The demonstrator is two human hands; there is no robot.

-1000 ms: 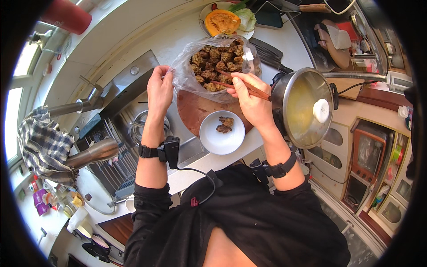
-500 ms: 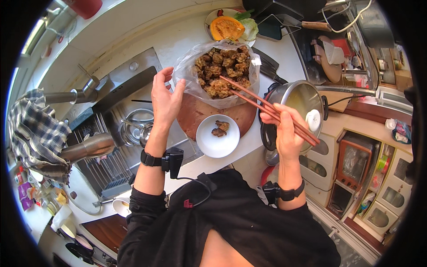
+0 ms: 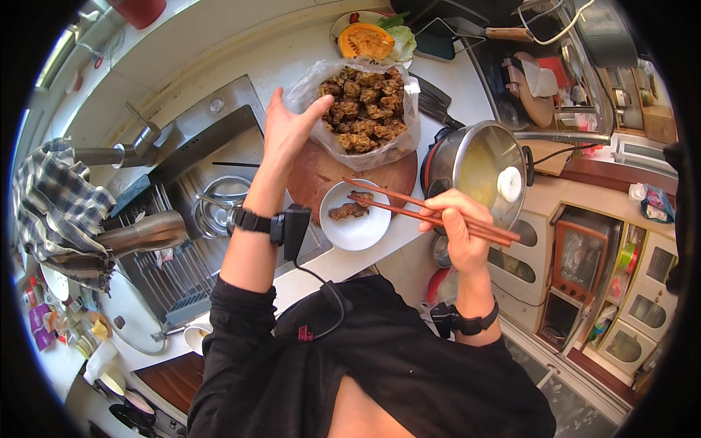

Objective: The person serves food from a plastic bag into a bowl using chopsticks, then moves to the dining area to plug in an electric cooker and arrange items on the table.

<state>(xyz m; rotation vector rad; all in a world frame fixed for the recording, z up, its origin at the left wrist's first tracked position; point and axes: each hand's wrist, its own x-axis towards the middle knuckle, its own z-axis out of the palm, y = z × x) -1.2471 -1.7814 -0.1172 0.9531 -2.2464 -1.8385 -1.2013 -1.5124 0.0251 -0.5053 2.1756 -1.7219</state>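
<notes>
A clear plastic bag (image 3: 301, 93) full of brown fried chunks (image 3: 365, 109) stands with its mouth open on a round wooden board (image 3: 310, 175). My left hand (image 3: 288, 131) is at the bag's left side, thumb stretched over the rim and fingers apart. In my right hand (image 3: 464, 230) is a pair of reddish-brown chopsticks (image 3: 423, 209). Their tips are over a white bowl (image 3: 365, 237), beside the fried pieces (image 3: 349, 210) lying in it. Whether the tips grip a piece, I cannot tell.
Right of the board stands a steel pot (image 3: 478, 160) with yellowish liquid. Behind the bag sits a plate with cut pumpkin (image 3: 365, 41) and greens. A black spatula (image 3: 438, 102) lies at the bag's right. The sink (image 3: 241, 139) is on the left.
The chopsticks have moved from the bag down to the bowl. The fried pieces in the bowl lie differently and take up more room. My left hand has shifted right onto the bag's edge.
</notes>
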